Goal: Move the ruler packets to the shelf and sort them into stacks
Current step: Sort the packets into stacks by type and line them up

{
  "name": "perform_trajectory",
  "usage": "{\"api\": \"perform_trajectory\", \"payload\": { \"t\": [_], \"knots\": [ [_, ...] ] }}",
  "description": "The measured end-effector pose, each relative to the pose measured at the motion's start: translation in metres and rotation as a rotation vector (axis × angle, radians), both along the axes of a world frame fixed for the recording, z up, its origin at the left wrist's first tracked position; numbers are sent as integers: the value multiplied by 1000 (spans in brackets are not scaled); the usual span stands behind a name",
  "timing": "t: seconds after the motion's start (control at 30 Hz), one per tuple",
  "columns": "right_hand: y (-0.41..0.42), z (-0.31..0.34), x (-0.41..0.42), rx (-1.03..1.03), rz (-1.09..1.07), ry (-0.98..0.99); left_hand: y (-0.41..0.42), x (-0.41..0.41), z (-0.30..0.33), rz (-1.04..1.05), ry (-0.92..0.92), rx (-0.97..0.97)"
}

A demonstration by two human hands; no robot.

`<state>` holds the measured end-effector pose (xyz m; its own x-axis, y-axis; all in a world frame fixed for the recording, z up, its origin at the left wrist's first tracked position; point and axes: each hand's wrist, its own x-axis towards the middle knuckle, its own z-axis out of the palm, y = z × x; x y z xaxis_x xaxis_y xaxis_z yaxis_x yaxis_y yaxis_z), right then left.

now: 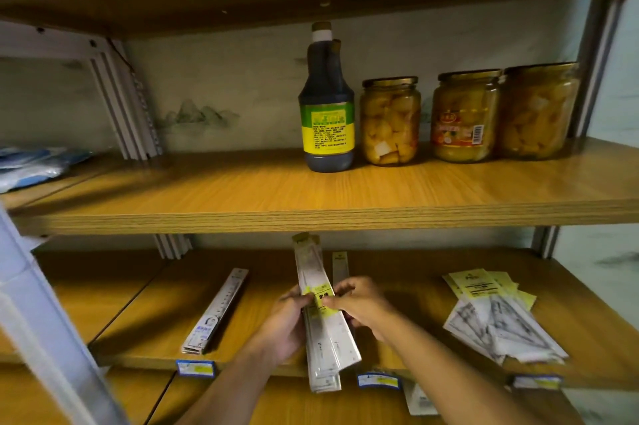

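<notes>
I hold a bundle of long white ruler packets (320,331) with yellow labels above the lower wooden shelf (242,327). My left hand (288,324) grips the bundle from the left side. My right hand (359,307) pinches the top packet near its yellow label. A stack of long ruler packets (216,312) lies on the shelf to the left. A single packet (340,267) lies behind my right hand. A fanned pile of wider packets with yellow headers (498,317) lies to the right.
The upper shelf (242,196) carries a dark sauce bottle (326,106) and three jars of preserved fruit (390,121). Blue plastic bags (31,165) lie at its far left. A translucent bin edge (38,320) stands at the lower left. Price tags (195,368) line the shelf front.
</notes>
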<state>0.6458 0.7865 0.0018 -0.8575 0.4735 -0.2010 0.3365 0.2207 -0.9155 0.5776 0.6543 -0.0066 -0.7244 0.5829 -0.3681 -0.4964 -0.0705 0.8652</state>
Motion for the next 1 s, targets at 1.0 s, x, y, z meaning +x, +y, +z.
{"api": "perform_trajectory", "payload": {
  "t": [1.0],
  "knots": [
    [35,-16,-20,708,102,-633,-35,-22,-1,3,47,-63]
  ]
}}
